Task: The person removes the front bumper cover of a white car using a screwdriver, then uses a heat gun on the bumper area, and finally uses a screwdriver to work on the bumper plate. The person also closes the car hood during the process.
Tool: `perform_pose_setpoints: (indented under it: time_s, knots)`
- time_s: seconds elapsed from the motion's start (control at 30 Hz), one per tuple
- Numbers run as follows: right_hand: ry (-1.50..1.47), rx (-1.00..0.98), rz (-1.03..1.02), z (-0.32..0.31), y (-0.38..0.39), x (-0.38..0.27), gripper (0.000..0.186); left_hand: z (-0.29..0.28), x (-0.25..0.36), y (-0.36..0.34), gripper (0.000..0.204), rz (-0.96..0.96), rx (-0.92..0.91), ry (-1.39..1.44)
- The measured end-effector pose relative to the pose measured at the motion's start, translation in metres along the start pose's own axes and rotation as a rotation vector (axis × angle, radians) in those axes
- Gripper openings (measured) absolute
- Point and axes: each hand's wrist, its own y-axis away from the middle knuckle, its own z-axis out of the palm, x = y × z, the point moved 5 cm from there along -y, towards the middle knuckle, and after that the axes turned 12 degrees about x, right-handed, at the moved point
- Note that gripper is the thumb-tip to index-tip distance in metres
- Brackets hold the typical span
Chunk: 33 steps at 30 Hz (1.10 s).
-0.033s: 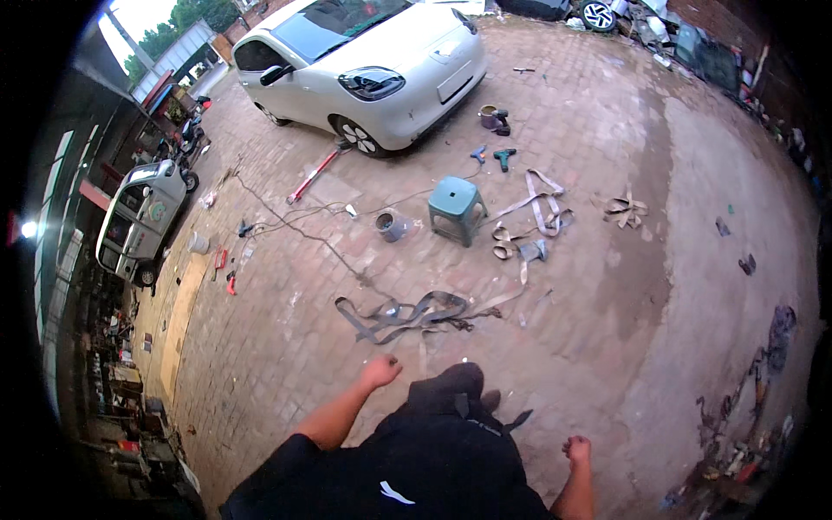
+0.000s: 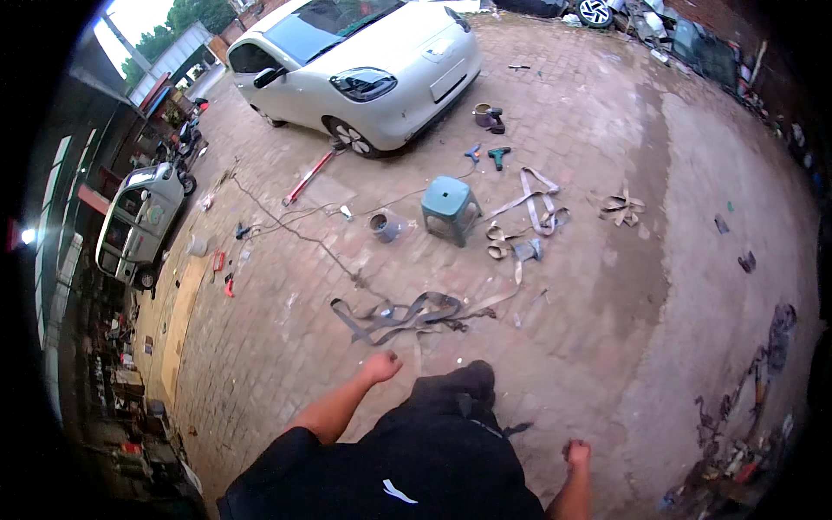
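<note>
My left hand (image 2: 380, 367) hangs beside my dark-clothed legs with fingers curled, just below a tangle of dark grey straps (image 2: 399, 316) on the brick paving. My right hand (image 2: 575, 454) hangs lower on the other side, also curled, over bare paving. Whether anything small is inside either hand is hidden. Farther forward stand a teal stool (image 2: 448, 206) and a bucket (image 2: 384, 227), with pale straps (image 2: 542, 204), a green power tool (image 2: 498, 158) and a blue tool (image 2: 473, 152) lying about.
A white car (image 2: 364, 100) stands ahead, a long red jack (image 2: 308, 178) at its front wheel. A small white vehicle (image 2: 130, 225) is parked left beside a board (image 2: 178, 329). Cords cross the paving. Scrap (image 2: 693, 52) lines the back right, with clutter along both sides.
The view has shifted slightly, so car, stool and straps sit a little differently in it. My feet have moved a little; both hands remain curled at about the same places.
</note>
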Motion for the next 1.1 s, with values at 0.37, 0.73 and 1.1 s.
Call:
perform_pose_setpoints:
  time_s: [0.37,0.73,1.1]
  knots:
    - [-0.024,-0.090,0.103,-0.064,-0.062,-0.007,0.022,0.089,0.186,-0.153,0.058,-0.063,-0.272,-0.285]
    - [-0.391,0.293,0.118,-0.211,-0.251,-0.246,0.021,0.088,0.647,-0.315,0.046,0.488,-0.219,0.171]
    - [0.347,-0.153,-0.486,-0.278,-0.527,-0.380,0.029,0.154,0.692,-0.401,0.045,-0.066,-0.176,-0.143]
